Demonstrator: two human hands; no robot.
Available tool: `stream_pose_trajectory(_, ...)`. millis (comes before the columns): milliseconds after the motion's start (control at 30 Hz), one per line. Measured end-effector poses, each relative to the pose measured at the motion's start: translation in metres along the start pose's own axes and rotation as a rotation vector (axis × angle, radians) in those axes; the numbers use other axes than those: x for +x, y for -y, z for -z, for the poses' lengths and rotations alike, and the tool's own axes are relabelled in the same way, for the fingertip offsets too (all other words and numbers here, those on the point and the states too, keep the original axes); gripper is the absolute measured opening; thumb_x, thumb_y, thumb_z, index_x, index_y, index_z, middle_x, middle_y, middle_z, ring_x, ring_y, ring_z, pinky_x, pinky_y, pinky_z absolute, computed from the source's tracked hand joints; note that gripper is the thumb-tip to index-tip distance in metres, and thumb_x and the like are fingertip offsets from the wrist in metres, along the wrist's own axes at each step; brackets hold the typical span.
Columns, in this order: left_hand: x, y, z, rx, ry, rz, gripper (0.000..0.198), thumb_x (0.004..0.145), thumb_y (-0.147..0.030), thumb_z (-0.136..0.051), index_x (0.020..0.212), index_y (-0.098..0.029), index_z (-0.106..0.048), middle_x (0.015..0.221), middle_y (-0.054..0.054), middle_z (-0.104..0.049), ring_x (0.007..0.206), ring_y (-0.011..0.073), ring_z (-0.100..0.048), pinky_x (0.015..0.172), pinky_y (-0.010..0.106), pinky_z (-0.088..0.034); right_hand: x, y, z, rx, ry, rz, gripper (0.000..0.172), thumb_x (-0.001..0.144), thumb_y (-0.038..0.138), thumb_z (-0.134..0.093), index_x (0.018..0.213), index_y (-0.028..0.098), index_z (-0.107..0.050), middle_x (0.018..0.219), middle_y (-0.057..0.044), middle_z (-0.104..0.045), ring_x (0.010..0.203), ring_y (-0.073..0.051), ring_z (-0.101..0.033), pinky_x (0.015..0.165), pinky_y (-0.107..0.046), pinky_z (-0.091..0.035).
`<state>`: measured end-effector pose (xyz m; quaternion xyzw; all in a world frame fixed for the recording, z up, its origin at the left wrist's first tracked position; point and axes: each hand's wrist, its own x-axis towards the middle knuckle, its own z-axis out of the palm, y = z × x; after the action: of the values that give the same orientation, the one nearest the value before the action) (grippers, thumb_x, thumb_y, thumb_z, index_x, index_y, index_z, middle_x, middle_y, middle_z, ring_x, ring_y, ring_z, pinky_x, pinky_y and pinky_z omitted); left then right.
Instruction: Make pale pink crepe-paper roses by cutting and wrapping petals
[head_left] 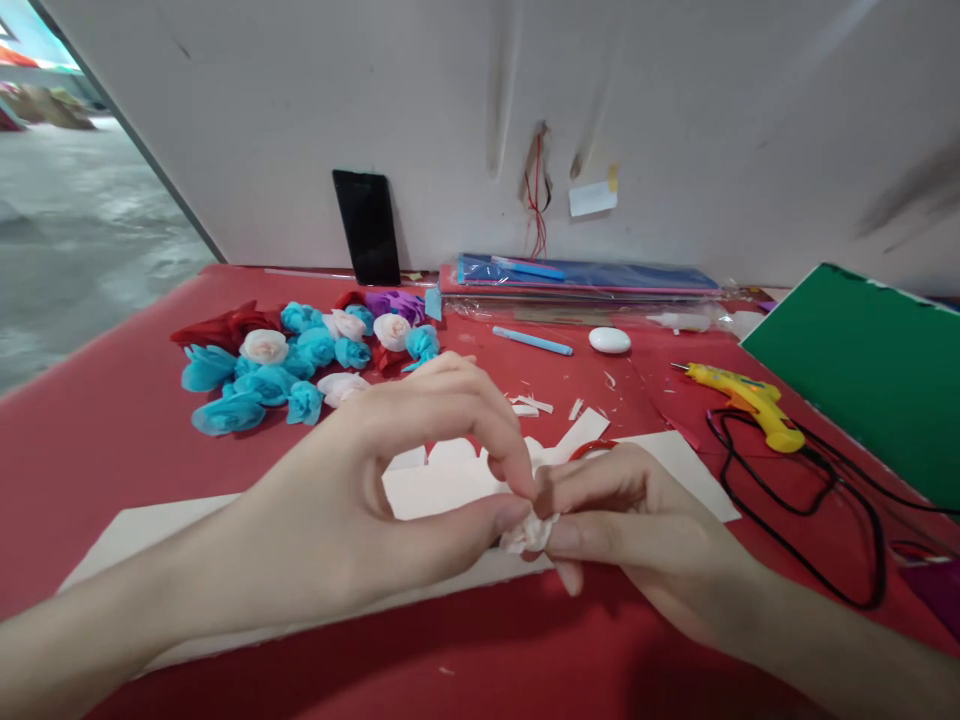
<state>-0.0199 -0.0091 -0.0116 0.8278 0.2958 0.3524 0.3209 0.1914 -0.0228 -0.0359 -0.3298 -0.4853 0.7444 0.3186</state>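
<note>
A small cream paper flower (529, 533) is pinched between both hands, above a white sheet of paper (180, 515). My left hand (405, 470) grips its left side with thumb and forefinger, forming a wide loop. On the other side, my right hand (637, 520) holds it between thumb and fingers. Part of the flower is hidden by the fingertips. Just behind my right hand, a red curved handle (592, 449), perhaps of scissors, shows on the paper.
Blue, pink, red and purple paper flowers (315, 345) are heaped at the left. A yellow glue gun (750, 400) with a black cord (877, 560) lies at the right, near a green board (877, 370). A phone (367, 228) leans against the wall, and paper scraps (532, 405) lie mid-table.
</note>
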Motion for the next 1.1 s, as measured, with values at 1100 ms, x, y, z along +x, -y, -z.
stream_pose_trajectory(1100,0.000,-0.007,-0.011,0.530,-0.232,-0.352,0.013,0.088,-0.019,-0.058,0.099,-0.026,-0.056,0.087,-0.002,-0.060,0.083,0.0170,-0.055,0.100,0.034,-0.039,-0.010,0.003,-0.013,0.147,-0.150,0.037,0.014,0.082,0.023,-0.075,0.070,0.025,-0.082,0.058,0.003,-0.063,0.061,-0.007,-0.053,0.061,-0.020,-0.039)
